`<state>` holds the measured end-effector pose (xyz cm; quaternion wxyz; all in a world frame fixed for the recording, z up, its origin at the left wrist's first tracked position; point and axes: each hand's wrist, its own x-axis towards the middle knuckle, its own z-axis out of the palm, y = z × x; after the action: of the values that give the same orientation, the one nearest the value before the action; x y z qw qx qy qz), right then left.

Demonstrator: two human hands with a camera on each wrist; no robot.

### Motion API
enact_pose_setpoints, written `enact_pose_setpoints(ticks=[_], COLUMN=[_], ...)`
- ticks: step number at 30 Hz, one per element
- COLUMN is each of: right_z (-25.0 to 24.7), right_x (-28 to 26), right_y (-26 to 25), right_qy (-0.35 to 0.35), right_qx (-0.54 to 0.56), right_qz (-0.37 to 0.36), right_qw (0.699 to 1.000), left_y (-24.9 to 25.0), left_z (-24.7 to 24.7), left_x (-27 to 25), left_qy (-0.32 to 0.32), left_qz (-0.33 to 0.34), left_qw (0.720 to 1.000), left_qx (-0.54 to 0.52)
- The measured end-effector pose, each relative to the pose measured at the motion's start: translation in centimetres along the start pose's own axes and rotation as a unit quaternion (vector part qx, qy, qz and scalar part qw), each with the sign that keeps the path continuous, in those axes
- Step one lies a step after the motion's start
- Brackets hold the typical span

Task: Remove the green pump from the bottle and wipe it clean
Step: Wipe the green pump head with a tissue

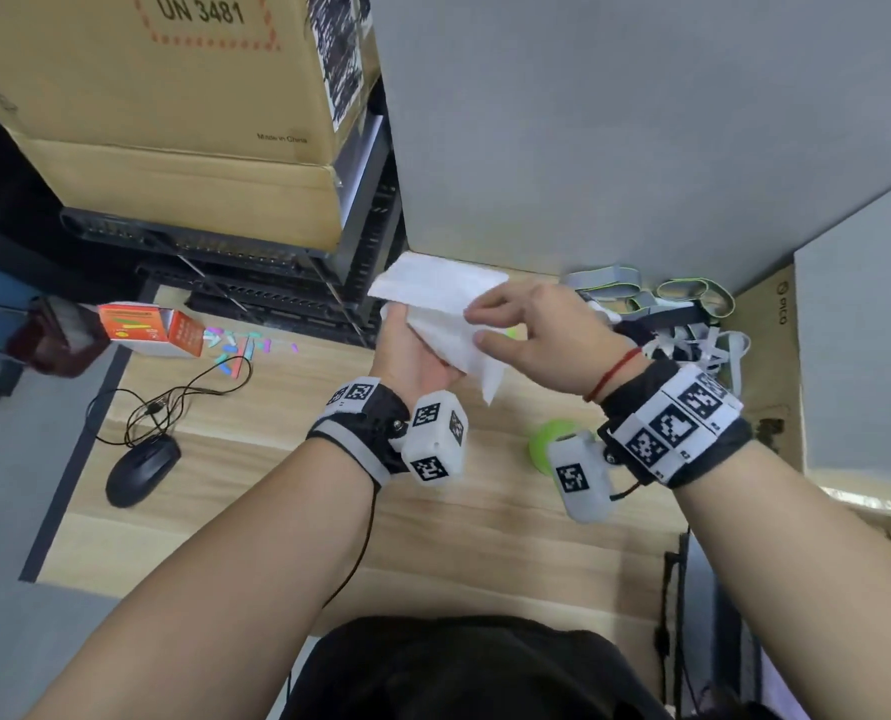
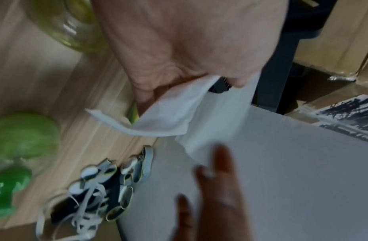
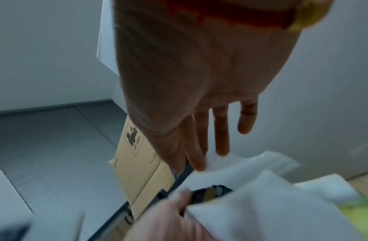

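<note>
fingers on tissue, wooden desk, grey wall

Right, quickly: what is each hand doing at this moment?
Left hand: grips the white tissue, wrapped round what looks like the green pump.
Right hand: thumb and forefinger pinch the same tissue.

The pale wood-grain surface carries a black computer mouse with its cable looped beside it. Behind these lie an orange box and scattered pastel pieces. A tangle of straps fills the far right corner. A green rounded object stands nearer, partly hidden.
</note>
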<state>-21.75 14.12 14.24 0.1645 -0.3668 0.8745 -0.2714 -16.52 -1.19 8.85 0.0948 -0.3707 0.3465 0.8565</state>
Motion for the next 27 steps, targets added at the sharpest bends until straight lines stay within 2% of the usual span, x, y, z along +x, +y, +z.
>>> enact_pose_setpoints(ticks=[3, 5, 7, 9, 12, 13, 17, 21, 23, 25, 27], right_z=[0.6, 0.7, 0.5, 0.1, 0.0, 0.2, 2.0, 2.9, 3.3, 3.8, 4.1], right_x=[-2.6, -4.1, -5.2, -6.0, -7.1, -7.5, -8.9, -9.5, -9.9, -10.2, -10.5], right_y=[0.2, 0.3, 0.3, 0.5, 1.9, 2.4, 2.9, 3.0, 3.4, 3.9, 4.2], right_qy=[-0.1, -0.145, -0.166, -0.121, 0.038, 0.047, -0.115, -0.093, -0.089, -0.087, -0.088], right_qx=[0.001, 0.021, 0.032, 0.039, -0.015, -0.032, -0.047, -0.098, -0.137, -0.179, -0.162], right_qz=[0.05, 0.08, 0.11, 0.124, 0.146, 0.151, 0.205, 0.201, 0.196, 0.185, 0.165], right_qw=[0.994, 0.986, 0.979, 0.984, 0.989, 0.987, 0.971, 0.97, 0.967, 0.963, 0.969], left_y=[0.1, -0.6, -1.9, -3.3, -5.5, -6.0, -7.0, -7.0, -7.5, -8.3, -8.9], left_z=[1.3, 1.6, 1.6, 1.4, 1.2, 1.5, 3.1, 3.2, 3.1, 2.8, 2.4], left_x=[-1.1, -1.6, -1.8, -2.1, -2.3, -2.8, -4.6, -5.1, -5.3, -5.3, -5.0], left_qy=[-0.044, -0.062, -0.036, -0.01, -0.05, -0.057, -0.086, -0.159, -0.187, -0.179, -0.153], left_qz=[0.006, -0.009, -0.01, -0.002, -0.031, -0.044, -0.064, -0.104, -0.084, -0.058, -0.058], left_qw=[0.999, 0.992, 0.979, 0.966, 0.967, 0.971, 0.973, 0.955, 0.942, 0.937, 0.937], left_qx=[0.031, 0.113, 0.201, 0.26, 0.249, 0.23, 0.203, 0.227, 0.267, 0.295, 0.31])
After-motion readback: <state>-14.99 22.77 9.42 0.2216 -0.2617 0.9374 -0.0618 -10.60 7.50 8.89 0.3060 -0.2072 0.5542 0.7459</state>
